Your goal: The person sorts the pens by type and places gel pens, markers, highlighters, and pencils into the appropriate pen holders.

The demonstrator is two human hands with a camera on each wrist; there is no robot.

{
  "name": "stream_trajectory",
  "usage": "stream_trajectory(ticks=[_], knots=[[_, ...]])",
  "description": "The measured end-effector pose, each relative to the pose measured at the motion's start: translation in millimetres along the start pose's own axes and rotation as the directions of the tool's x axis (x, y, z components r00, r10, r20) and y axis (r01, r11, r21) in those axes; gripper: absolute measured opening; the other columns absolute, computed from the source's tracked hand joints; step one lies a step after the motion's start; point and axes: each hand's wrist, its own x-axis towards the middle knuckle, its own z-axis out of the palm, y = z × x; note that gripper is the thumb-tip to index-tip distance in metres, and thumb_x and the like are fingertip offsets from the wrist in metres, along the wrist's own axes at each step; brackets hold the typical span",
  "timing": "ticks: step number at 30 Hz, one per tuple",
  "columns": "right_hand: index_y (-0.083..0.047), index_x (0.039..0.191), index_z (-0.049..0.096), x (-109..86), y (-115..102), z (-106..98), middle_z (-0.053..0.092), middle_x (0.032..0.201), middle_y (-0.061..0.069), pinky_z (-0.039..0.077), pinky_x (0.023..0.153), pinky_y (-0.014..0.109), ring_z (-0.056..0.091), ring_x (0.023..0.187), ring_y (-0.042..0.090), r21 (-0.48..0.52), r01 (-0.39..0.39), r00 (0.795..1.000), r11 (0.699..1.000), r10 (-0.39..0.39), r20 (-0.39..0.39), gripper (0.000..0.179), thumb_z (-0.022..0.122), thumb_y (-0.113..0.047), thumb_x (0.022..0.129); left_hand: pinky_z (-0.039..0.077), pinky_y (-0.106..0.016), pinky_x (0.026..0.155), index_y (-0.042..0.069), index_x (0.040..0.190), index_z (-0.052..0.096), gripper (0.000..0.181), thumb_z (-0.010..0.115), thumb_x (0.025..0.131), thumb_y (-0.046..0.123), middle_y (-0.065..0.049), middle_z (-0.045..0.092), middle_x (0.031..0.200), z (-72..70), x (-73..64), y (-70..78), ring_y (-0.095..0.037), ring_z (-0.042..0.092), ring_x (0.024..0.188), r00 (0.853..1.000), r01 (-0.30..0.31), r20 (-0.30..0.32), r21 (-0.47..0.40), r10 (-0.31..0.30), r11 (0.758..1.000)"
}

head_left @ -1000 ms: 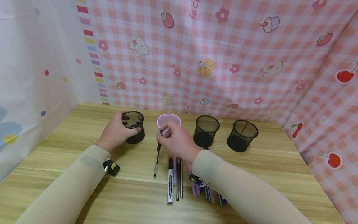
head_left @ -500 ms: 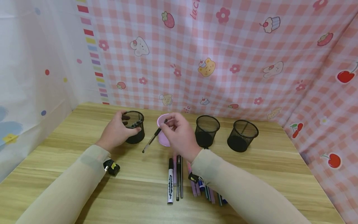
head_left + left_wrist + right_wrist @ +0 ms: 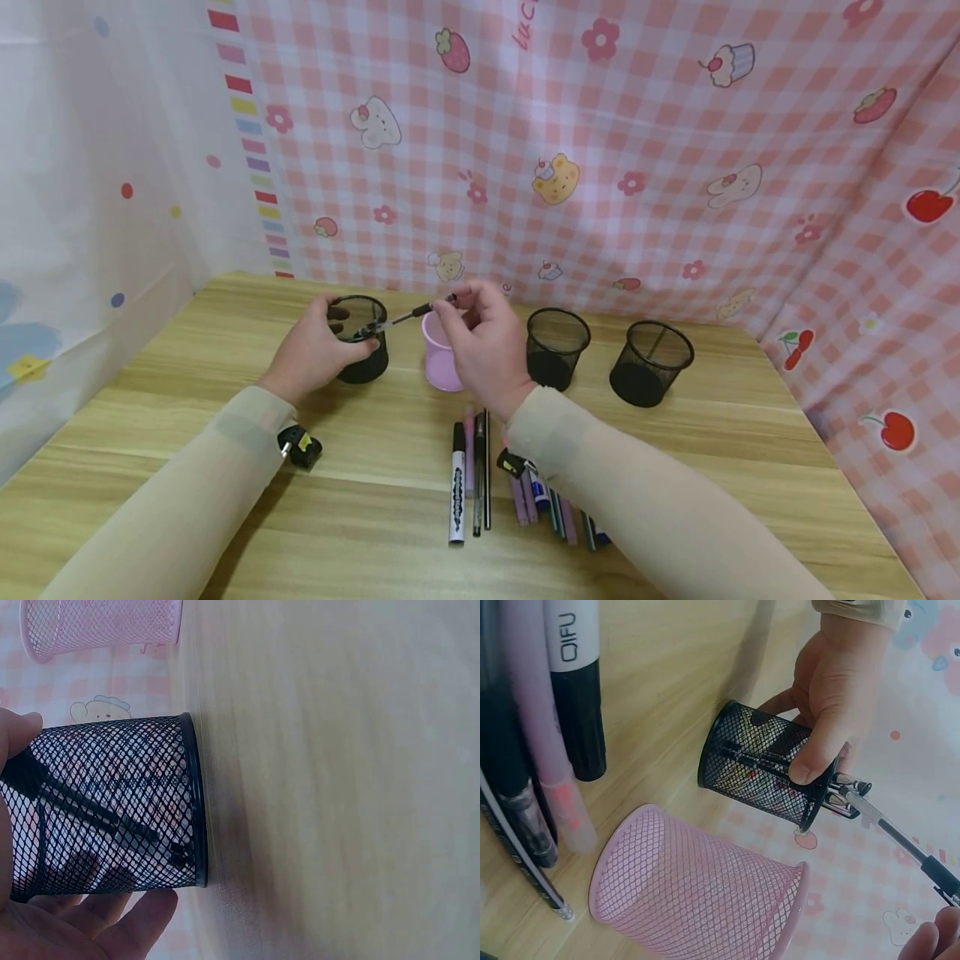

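Note:
My left hand (image 3: 318, 346) grips the leftmost black mesh pen cup (image 3: 365, 367), which stands upright on the table, thumb on the near side. Several pens (image 3: 845, 796) lean inside that cup, ends just above the rim in the right wrist view. In the left wrist view their dark shapes show through the mesh (image 3: 112, 802). With thumb and fingertips, my right hand (image 3: 491, 346) pinches a clear pen with a black grip (image 3: 411, 316). The pen slants down leftward, its far end right at the black cup's mouth. A pink mesh cup (image 3: 690, 892) stands partly behind my right hand.
Two more black mesh cups, one in the middle (image 3: 557, 346) and one farther right (image 3: 651, 367), stand in the row. A white marker with a black cap (image 3: 457, 492) lies in front beside several pens (image 3: 480, 483). More pens and markers (image 3: 540, 496) lie partly under my right forearm.
My right hand has lifted the pen from in front of the pink cup and swung its lower end up and left to the black cup's mouth. My left hand has stayed on that cup.

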Motion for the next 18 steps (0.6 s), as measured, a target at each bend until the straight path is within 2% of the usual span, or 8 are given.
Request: stream_trajectory(ticks=[5,12,18], knots=[[-0.002,0.11,0.066,3.4,1,6,0.073,0.093,0.014,0.052,0.064,0.022,0.062,0.073,0.015,-0.013,0.02,1.0,1.0,-0.02,0.003,0.015,0.073,-0.008,0.099,0.04,-0.063,0.118,0.001,0.162,0.022,0.106,0.081,0.088,0.048,-0.022,0.049,0.157,-0.4,0.4,0.2,-0.044,0.047,0.145,1.0,0.0,-0.001,-0.005,0.0,1.0],[-0.008,0.109,0.068,4.5,1,12,0.076,0.096,0.009,0.055,0.068,0.023,0.066,0.078,0.015,-0.089,-0.015,0.997,0.996,0.021,0.074,0.01,0.071,-0.013,0.101,0.041,-0.063,0.116,0.001,0.162,0.021,0.106,0.081,0.088,0.047,-0.022,0.05,0.157,-0.8,0.2,0.2,-0.044,0.048,0.145,1.0,-0.002,0.001,-0.004,0.002,1.0],[-0.008,0.106,0.071,3.7,4,17,0.078,0.097,0.008,0.054,0.068,0.022,0.067,0.078,0.014,-0.131,0.019,0.993,0.991,-0.003,0.12,0.008,0.071,-0.014,0.101,0.042,-0.063,0.116,0.002,0.162,0.024,0.104,0.081,0.088,0.048,-0.022,0.05,0.156,-0.6,0.2,-0.7,-0.044,0.048,0.145,1.0,-0.007,-0.006,-0.009,0.007,1.0]])
